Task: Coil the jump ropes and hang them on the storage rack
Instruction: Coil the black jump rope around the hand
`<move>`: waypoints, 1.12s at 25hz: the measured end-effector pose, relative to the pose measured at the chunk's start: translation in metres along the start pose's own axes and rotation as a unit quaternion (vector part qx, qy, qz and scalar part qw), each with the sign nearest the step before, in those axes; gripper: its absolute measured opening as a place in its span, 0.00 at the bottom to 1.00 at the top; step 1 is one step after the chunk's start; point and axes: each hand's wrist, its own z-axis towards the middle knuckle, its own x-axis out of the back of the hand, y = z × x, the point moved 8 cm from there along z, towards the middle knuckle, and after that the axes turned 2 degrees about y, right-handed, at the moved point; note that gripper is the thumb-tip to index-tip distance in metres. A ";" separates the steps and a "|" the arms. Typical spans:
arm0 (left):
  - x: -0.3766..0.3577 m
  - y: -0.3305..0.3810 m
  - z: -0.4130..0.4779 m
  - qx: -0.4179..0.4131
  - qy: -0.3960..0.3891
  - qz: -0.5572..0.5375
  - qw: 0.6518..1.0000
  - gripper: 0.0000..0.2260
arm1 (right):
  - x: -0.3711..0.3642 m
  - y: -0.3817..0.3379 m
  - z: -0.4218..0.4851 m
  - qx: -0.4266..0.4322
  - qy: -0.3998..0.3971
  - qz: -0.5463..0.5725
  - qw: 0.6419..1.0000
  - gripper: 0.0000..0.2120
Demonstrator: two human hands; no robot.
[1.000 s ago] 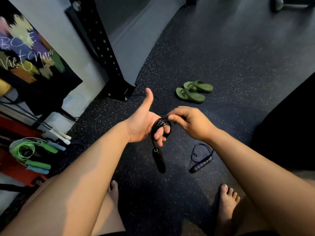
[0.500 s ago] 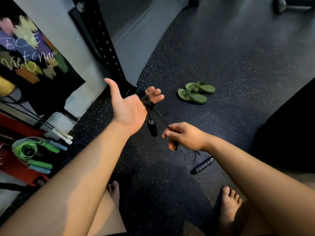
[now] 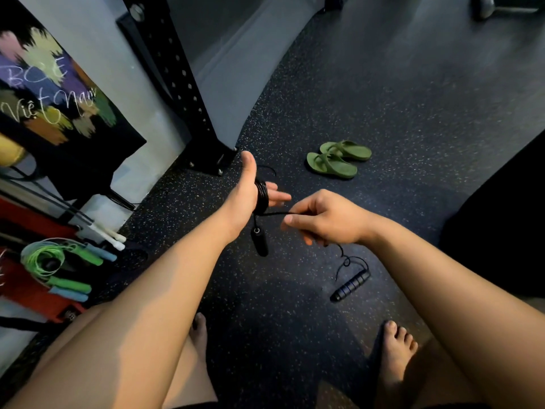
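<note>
A black jump rope point(image 3: 261, 196) is wound in several turns around the palm of my left hand point(image 3: 250, 193), whose thumb points up and fingers are spread. One black handle point(image 3: 259, 242) dangles below that hand. My right hand point(image 3: 327, 219) pinches the rope's free length just right of the coil, pulling it taut. The rope trails down to the second handle point(image 3: 351, 286) lying on the floor. At the left, green and blue-handled jump ropes point(image 3: 59, 261) hang coiled on the storage rack point(image 3: 26, 290).
A black perforated rack upright point(image 3: 177, 81) is bolted to the speckled rubber floor point(image 3: 383, 98) ahead of me. A pair of green sandals point(image 3: 336, 160) lies beyond my hands. My bare feet point(image 3: 395, 355) are below. A dark bulky object point(image 3: 507, 216) stands at the right.
My left hand has turned edge-on with the thumb up and dropped lower. My right hand has moved up and right with the rope, drawing another length toward the coil.
</note>
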 end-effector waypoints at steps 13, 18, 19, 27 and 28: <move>-0.053 0.015 -0.055 0.062 -0.368 -0.008 0.928 0.58 | 0.050 -0.004 -0.003 0.107 0.188 0.070 0.974 0.10; -0.039 0.037 -0.055 0.017 -0.303 -0.216 0.928 0.56 | 0.020 0.026 0.013 0.061 0.163 0.121 0.977 0.16; -0.032 0.042 -0.052 0.004 -0.277 -0.264 0.924 0.55 | 0.012 0.033 0.016 0.046 0.147 0.117 0.981 0.16; 0.031 0.057 -0.030 -0.119 -0.048 -0.530 0.838 0.51 | -0.029 0.066 0.018 -0.042 0.021 0.084 0.995 0.12; 0.037 0.060 -0.030 -0.130 -0.037 -0.545 0.827 0.51 | -0.031 0.064 0.016 -0.051 0.018 0.097 0.994 0.14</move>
